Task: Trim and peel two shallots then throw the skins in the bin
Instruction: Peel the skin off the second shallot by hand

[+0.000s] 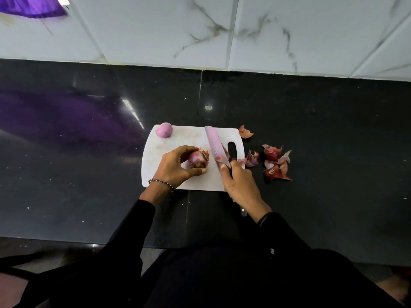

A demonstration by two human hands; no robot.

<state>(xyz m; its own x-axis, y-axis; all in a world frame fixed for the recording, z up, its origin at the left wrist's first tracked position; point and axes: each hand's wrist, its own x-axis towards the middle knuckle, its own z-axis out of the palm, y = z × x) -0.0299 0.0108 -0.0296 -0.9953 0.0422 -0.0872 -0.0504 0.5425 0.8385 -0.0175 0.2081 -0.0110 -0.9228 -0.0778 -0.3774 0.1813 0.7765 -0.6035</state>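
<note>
On a white cutting board (178, 141), my left hand (175, 165) grips a shallot (198, 160) that still carries papery skin at its right end. My right hand (241, 185) holds a pink-bladed knife (214, 145), the blade lying just right of that shallot and pointing away from me. A peeled, pale purple shallot (164, 130) sits at the board's far left corner. Loose reddish skins (275, 162) lie on the black counter to the right of the board, with one more skin (245, 132) by the board's far right corner.
The board lies on a glossy black counter (89, 174) backed by white marble-look wall tiles (266, 30). Something purple (33, 7) shows blurred at the top left, reflected in the counter. The counter's front edge runs below my forearms.
</note>
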